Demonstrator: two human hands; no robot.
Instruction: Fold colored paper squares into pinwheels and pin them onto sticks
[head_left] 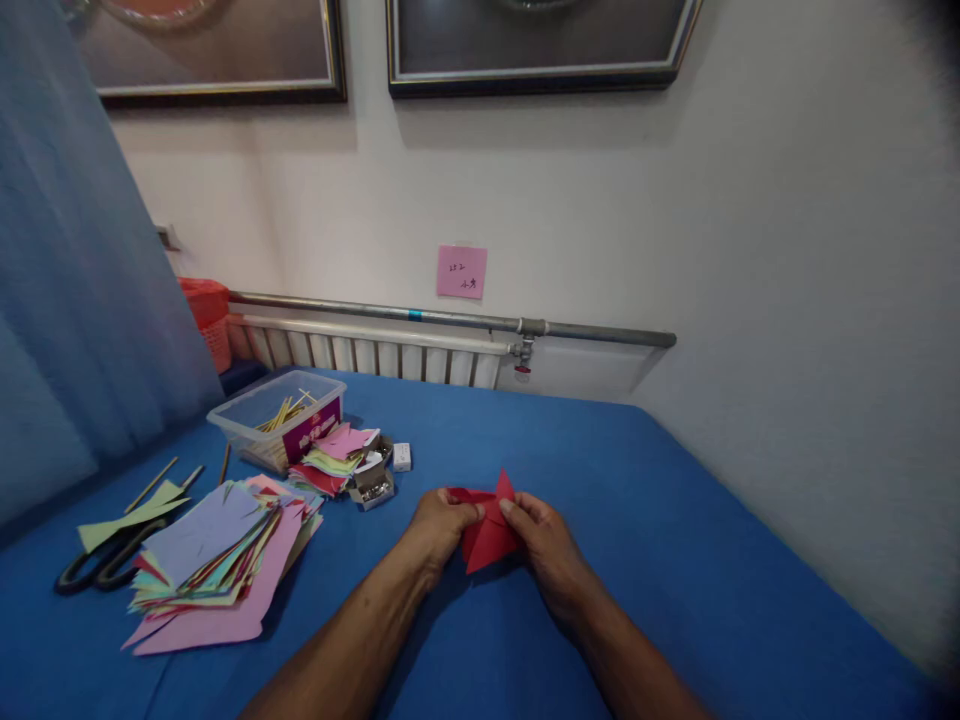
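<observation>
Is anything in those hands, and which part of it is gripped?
A folded red paper: the left hand pinches its left side, the right hand its right side near the upper point.

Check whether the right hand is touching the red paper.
Touching. The head view shows the right hand gripping the red paper, its thumb lying over the paper's right side.

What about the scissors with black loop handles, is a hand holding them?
No, the black-handled scissors lie on the blue-covered table, while the left hand and right hand hold the folded red paper.
</observation>
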